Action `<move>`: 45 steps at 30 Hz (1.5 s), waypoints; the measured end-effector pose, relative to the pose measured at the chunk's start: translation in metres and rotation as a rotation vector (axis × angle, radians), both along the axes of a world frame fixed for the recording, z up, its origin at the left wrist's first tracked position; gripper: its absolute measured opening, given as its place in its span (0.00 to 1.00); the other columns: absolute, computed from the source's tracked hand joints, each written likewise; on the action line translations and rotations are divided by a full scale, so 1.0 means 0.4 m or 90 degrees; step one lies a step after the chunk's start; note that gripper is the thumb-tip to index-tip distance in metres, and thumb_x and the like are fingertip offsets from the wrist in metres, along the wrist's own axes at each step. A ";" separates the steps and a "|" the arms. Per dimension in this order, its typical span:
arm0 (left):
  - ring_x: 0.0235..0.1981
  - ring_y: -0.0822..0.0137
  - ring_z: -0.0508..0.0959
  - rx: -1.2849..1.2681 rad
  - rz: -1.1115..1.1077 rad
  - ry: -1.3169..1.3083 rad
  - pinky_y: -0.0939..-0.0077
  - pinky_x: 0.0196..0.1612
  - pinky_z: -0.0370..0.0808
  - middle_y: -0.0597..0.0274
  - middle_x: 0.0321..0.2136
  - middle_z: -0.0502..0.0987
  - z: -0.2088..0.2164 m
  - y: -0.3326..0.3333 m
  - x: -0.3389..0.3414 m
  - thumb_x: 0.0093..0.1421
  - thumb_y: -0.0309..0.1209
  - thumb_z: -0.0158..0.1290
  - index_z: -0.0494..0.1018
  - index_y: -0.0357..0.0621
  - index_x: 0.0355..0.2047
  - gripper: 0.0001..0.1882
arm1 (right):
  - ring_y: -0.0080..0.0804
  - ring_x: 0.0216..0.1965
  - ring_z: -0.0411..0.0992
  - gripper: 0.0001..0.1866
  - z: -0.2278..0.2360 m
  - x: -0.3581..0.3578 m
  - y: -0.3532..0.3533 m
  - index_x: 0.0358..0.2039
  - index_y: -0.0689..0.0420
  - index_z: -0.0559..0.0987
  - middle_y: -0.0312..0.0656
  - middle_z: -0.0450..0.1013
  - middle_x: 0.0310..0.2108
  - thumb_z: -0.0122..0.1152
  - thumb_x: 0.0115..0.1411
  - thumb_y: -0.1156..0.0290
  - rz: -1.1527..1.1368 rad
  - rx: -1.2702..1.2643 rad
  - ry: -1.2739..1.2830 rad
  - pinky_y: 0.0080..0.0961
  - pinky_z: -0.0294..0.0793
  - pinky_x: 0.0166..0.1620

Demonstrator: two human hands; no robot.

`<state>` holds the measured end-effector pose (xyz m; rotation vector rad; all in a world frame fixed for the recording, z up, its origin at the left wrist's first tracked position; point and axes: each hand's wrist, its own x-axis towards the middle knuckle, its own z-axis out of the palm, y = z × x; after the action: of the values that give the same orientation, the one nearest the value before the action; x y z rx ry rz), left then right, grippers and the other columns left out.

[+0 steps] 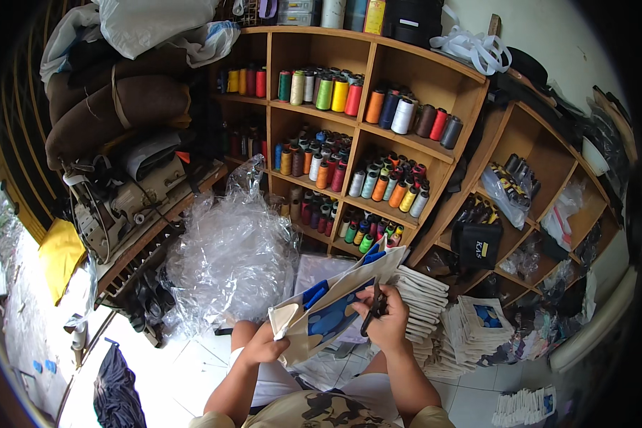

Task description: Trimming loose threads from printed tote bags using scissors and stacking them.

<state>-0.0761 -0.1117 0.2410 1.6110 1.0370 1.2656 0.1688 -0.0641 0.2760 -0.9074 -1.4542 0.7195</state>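
Observation:
A cream cloth bag (341, 308) with a blue printed panel and blue handles is held tilted above my lap. My left hand (265, 345) is closed on its lower left corner. In my right hand (386, 317) is a pair of black-handled scissors (376, 308), lying close against the bag's printed face. The fingers of that hand are wrapped round the handles, and the thumb side is near the bag. Whether the right fingers also touch the cloth, I cannot tell.
Stacked cream bags (421, 303) and more printed bags (481, 321) lie to the right. A heap of clear plastic (228, 250) sits at left, beside a sewing machine (125, 203). Ahead, a wooden shelf (321, 118) holds many thread spools. Dark folded cloth (118, 385) lies on the floor.

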 end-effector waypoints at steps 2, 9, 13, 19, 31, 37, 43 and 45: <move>0.37 0.48 0.79 0.064 0.020 0.031 0.64 0.40 0.75 0.51 0.35 0.79 0.007 -0.006 0.002 0.40 0.30 0.52 0.74 0.45 0.46 0.27 | 0.24 0.33 0.77 0.21 0.012 -0.010 -0.002 0.40 0.61 0.73 0.42 0.78 0.33 0.70 0.46 0.85 -0.052 0.054 -0.109 0.19 0.76 0.36; 0.37 0.48 0.78 0.137 0.002 0.028 0.63 0.39 0.74 0.50 0.35 0.77 0.014 0.004 -0.008 0.36 0.28 0.52 0.75 0.42 0.43 0.28 | 0.18 0.21 0.66 0.17 0.011 -0.033 0.013 0.36 0.57 0.76 0.34 0.70 0.20 0.72 0.46 0.79 -0.120 0.140 -0.146 0.17 0.65 0.25; 0.36 0.50 0.77 0.114 0.009 0.019 0.64 0.39 0.73 0.51 0.34 0.77 0.004 0.003 -0.006 0.36 0.28 0.52 0.75 0.41 0.43 0.28 | 0.18 0.21 0.67 0.15 0.018 -0.026 0.012 0.35 0.57 0.76 0.34 0.71 0.21 0.71 0.47 0.79 -0.100 0.093 -0.128 0.17 0.65 0.25; 0.53 0.61 0.69 -0.205 -0.171 -0.191 0.71 0.55 0.66 0.56 0.51 0.70 -0.050 0.003 -0.043 0.44 0.18 0.44 0.60 0.32 0.59 0.36 | 0.18 0.27 0.74 0.17 0.014 0.001 0.010 0.39 0.61 0.70 0.35 0.76 0.27 0.67 0.51 0.83 -0.025 0.007 -0.035 0.15 0.72 0.32; 0.44 0.67 0.71 -0.272 -0.080 -0.379 0.75 0.47 0.68 0.61 0.42 0.73 -0.131 0.032 -0.055 0.46 0.18 0.47 0.70 0.34 0.49 0.25 | 0.22 0.27 0.75 0.21 -0.124 0.162 -0.129 0.45 0.61 0.70 0.40 0.78 0.29 0.69 0.54 0.74 0.152 -0.271 -0.234 0.16 0.72 0.31; 0.52 0.58 0.72 0.001 -0.026 -0.007 0.68 0.56 0.66 0.51 0.51 0.71 -0.040 0.036 0.040 0.51 0.16 0.45 0.65 0.36 0.56 0.29 | 0.33 0.27 0.75 0.22 -0.028 0.061 -0.102 0.49 0.63 0.62 0.54 0.77 0.33 0.57 0.64 0.63 0.196 -0.168 0.058 0.18 0.71 0.25; 0.58 0.43 0.67 0.306 0.138 0.422 0.40 0.57 0.65 0.65 0.58 0.68 0.019 0.007 0.180 0.42 0.18 0.50 0.67 0.64 0.59 0.41 | 0.20 0.31 0.64 0.30 0.029 0.033 -0.027 0.44 0.55 0.61 0.35 0.62 0.34 0.74 0.50 0.63 0.135 -0.201 0.131 0.15 0.66 0.33; 0.59 0.43 0.66 0.332 0.151 0.447 0.38 0.57 0.64 0.67 0.58 0.68 -0.002 0.002 0.188 0.42 0.20 0.51 0.68 0.67 0.59 0.40 | 0.20 0.30 0.63 0.31 0.042 0.022 -0.022 0.44 0.54 0.61 0.34 0.61 0.35 0.75 0.48 0.68 0.110 -0.294 0.249 0.14 0.65 0.32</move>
<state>-0.0008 -0.1109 0.2401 2.5033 1.4224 1.2040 0.1775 -0.0728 0.2926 -0.9249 -1.0391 1.3190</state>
